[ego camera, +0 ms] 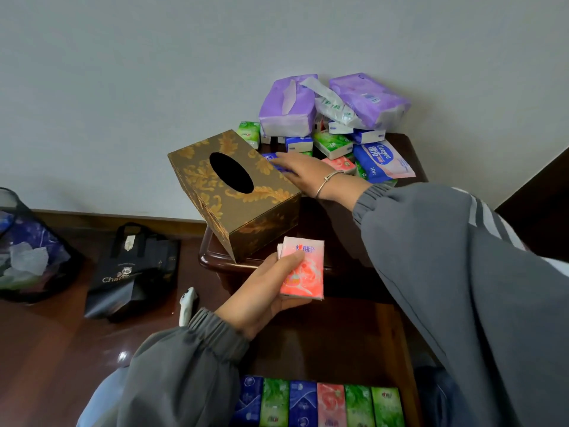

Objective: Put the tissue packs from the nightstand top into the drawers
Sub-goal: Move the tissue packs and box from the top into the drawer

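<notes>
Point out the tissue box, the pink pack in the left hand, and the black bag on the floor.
tissue box [246,208], head view, top face just below the opening
pink pack [308,278], head view, middle of its front face
black bag [132,272], head view, printed front

Brown tissue box [234,192] with gold leaf pattern, pink pack [303,268] with rose print, purple packs [288,104] at nightstand [212,260] back edge, grey sleeves [446,257]
</notes>
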Action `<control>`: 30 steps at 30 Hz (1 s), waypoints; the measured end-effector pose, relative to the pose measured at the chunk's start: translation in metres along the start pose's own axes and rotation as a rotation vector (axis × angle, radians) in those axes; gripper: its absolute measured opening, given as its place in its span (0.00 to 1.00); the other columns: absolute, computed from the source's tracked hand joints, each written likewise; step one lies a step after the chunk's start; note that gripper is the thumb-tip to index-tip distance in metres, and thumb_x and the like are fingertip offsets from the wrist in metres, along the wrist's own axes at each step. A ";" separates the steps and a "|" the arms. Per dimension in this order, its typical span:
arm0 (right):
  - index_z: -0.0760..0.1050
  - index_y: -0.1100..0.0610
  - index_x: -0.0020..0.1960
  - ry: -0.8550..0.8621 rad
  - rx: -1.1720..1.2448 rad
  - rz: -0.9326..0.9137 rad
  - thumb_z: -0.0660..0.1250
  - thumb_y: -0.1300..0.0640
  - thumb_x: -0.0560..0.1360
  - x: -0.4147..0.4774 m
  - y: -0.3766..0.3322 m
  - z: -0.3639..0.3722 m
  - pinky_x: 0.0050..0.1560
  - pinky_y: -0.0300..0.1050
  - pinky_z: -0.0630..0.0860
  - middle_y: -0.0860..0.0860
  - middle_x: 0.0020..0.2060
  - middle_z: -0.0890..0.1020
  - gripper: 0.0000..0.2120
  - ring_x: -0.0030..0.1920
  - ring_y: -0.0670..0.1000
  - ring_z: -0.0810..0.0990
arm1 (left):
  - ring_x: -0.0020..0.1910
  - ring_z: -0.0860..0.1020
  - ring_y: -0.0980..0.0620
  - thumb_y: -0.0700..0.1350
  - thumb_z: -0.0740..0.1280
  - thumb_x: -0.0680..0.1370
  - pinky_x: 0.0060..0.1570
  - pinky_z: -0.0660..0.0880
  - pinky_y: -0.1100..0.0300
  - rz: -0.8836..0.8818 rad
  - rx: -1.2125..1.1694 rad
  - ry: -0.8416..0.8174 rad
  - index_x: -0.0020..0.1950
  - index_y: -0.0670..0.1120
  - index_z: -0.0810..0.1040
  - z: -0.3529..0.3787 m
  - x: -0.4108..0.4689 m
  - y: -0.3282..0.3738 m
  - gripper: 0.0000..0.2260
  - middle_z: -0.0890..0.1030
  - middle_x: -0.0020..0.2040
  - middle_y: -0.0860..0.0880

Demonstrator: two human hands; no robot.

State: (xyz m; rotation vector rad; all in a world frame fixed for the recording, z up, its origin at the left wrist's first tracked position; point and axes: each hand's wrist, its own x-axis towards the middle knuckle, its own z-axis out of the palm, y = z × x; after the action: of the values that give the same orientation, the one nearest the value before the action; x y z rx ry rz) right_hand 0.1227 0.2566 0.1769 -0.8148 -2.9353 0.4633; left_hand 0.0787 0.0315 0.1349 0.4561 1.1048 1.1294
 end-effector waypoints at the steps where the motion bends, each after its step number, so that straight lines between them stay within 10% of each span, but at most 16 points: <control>1: 0.67 0.56 0.70 -0.040 -0.033 -0.039 0.57 0.56 0.80 0.001 0.000 0.002 0.67 0.53 0.65 0.58 0.69 0.70 0.19 0.69 0.57 0.68 | 0.55 0.80 0.42 0.54 0.69 0.69 0.58 0.76 0.45 -0.003 -0.013 -0.003 0.66 0.43 0.71 -0.001 0.001 0.000 0.28 0.80 0.58 0.38; 14: 0.59 0.52 0.75 -0.005 -0.173 0.036 0.54 0.59 0.79 -0.072 0.022 0.016 0.71 0.46 0.59 0.50 0.75 0.61 0.24 0.75 0.50 0.59 | 0.56 0.80 0.43 0.54 0.68 0.70 0.53 0.79 0.51 0.013 0.007 0.006 0.66 0.43 0.71 0.000 -0.001 -0.002 0.28 0.80 0.59 0.38; 21: 0.59 0.54 0.75 -0.102 -0.215 0.046 0.56 0.60 0.79 -0.139 0.039 0.015 0.75 0.49 0.53 0.50 0.75 0.59 0.24 0.76 0.53 0.53 | 0.64 0.75 0.40 0.54 0.63 0.78 0.67 0.69 0.45 0.009 0.060 0.093 0.67 0.43 0.71 0.005 -0.001 -0.006 0.22 0.78 0.62 0.37; 30: 0.70 0.54 0.68 0.316 0.053 0.152 0.66 0.49 0.76 -0.149 0.017 0.008 0.69 0.47 0.63 0.51 0.69 0.71 0.23 0.70 0.52 0.67 | 0.63 0.76 0.44 0.56 0.61 0.78 0.63 0.69 0.50 -0.004 0.119 0.096 0.68 0.45 0.71 0.009 -0.002 -0.008 0.22 0.79 0.62 0.41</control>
State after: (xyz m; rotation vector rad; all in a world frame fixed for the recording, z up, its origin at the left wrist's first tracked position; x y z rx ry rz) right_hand 0.2576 0.1922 0.1680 -1.0063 -2.5742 0.3786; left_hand 0.0900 0.0287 0.1336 0.4967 1.2611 1.0948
